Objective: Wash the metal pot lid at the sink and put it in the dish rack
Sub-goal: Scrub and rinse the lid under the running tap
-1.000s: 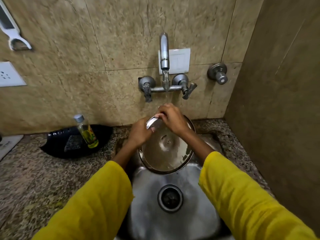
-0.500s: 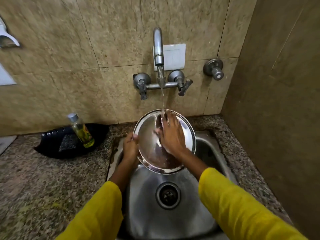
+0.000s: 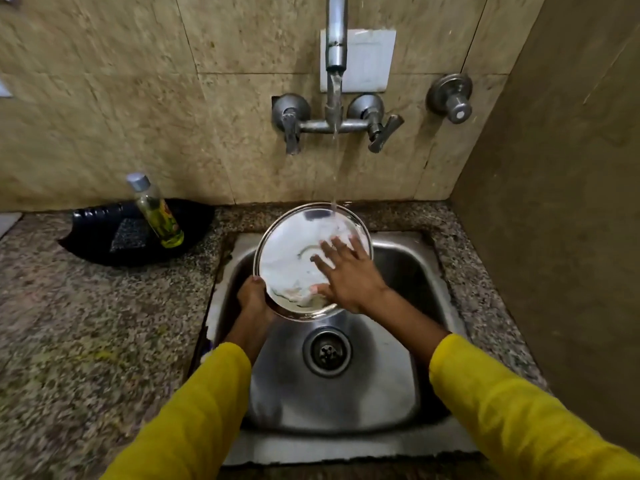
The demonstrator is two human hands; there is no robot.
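The round metal pot lid (image 3: 287, 251) is tilted over the steel sink (image 3: 408, 268), its shiny face toward me. Water falls from the wall tap (image 3: 335, 46) onto the lid's upper right part. My left hand (image 3: 252, 299) grips the lid's lower left rim from behind. My right hand (image 3: 346, 275) lies flat on the lid's face, fingers spread, over its lower right part. No dish rack is in view.
A black tray (image 3: 104, 244) holds a scrub pad (image 3: 130, 233) and a clear bottle of yellow liquid (image 3: 156, 211) on the granite counter (image 3: 86, 341) left of the sink. The drain (image 3: 326, 351) sits below the lid. A brown wall stands close on the right.
The lid has tilted further, its face toward me under the stream. My right hand slid down and opened flat across the face. The view has come closer and dipped down.
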